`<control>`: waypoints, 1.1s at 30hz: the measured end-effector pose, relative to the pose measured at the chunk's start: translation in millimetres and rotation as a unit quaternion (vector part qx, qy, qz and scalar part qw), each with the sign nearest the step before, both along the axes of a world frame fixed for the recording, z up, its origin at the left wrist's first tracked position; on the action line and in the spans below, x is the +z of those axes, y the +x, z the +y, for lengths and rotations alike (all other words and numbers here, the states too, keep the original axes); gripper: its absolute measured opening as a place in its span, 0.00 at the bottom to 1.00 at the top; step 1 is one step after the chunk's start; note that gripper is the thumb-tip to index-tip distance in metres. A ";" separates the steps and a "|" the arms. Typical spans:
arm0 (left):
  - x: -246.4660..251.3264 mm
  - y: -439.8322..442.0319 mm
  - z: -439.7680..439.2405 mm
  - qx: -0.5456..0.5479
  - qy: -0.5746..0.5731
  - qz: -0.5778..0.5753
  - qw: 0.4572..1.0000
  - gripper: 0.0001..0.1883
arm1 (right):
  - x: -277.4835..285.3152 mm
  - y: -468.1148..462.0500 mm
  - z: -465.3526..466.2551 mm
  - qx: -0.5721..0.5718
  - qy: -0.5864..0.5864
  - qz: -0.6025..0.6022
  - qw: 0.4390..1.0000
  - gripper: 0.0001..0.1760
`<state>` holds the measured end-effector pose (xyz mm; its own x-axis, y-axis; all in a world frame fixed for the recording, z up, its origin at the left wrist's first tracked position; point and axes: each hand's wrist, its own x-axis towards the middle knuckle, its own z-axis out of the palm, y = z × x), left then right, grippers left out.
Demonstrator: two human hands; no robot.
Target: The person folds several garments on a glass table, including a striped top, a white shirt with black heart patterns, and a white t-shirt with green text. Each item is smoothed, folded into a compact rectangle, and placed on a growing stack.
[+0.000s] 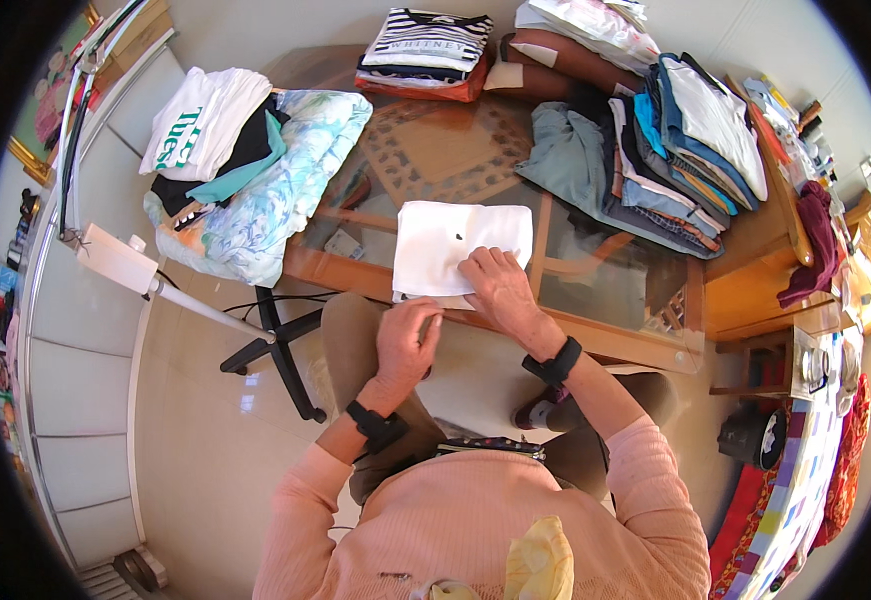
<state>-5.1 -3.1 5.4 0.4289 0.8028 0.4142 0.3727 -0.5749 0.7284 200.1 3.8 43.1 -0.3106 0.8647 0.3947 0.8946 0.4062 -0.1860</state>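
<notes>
A folded white garment (432, 240) with a small dark mark lies on the glass-topped table (630, 330) near its front edge. My right hand (503, 289) rests on the garment's near right part, fingers bent and pointing away from me. Just at its near left edge is my left hand (408, 337), thumb and forefinger close together. Whether those fingertips pinch the fabric is too small to tell. Both wrists wear a black band.
Folded clothes on a floral cushion-like bundle (315, 142) stand at the left. Striped shirts (428, 41) lie at the back, and a tall clothes stack (668, 157) at the right. A white lamp arm (210, 311) and a black wheeled chair base (282, 337) are at lower left.
</notes>
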 end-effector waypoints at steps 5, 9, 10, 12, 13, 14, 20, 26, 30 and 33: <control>20.0 7.3 14.0 0.053 0.134 0.049 0.988 0.21 | -10.4 28.9 -23.6 -0.063 0.083 0.183 0.978 0.17; 22.9 43.2 27.3 -0.025 0.125 0.104 0.986 0.30 | -26.0 57.0 -15.8 -0.249 -0.006 0.476 0.843 0.18; 20.8 52.3 29.3 -0.038 0.123 0.116 0.985 0.30 | -29.2 61.3 -12.7 -0.242 -0.027 0.519 0.820 0.19; 14.2 63.0 30.6 -0.047 0.113 0.132 0.984 0.32 | -31.8 70.3 -7.7 -0.274 -0.099 0.610 0.737 0.23; 10.5 65.8 31.2 -0.042 0.101 0.131 0.985 0.32 | -31.5 73.9 -5.8 -0.257 -0.118 0.610 0.740 0.24; 7.2 67.2 32.0 -0.037 0.093 0.129 0.987 0.33 | -30.3 76.3 -3.6 -0.254 -0.148 0.612 0.734 0.25; 3.3 69.3 32.0 -0.031 0.093 0.117 0.988 0.36 | -16.1 70.5 8.3 -0.248 -0.257 0.569 0.741 0.21; 12.3 81.5 30.8 0.006 0.160 0.075 0.984 0.37 | -3.9 62.4 -2.4 -0.081 -0.262 0.834 0.478 0.15; 10.7 86.9 39.5 -0.021 0.143 0.106 0.984 0.35 | -10.0 56.7 -9.8 -0.190 -0.293 0.741 0.574 0.18; 12.0 89.0 42.6 -0.009 0.100 0.100 0.990 0.32 | -14.2 57.2 -10.6 -0.190 -0.277 0.736 0.587 0.16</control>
<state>83.9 39.5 17.4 0.5310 0.7051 0.4699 0.4866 -0.7078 0.5121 257.3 -6.8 29.0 0.2716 0.8835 -0.3815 -0.3960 -0.2587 -0.8811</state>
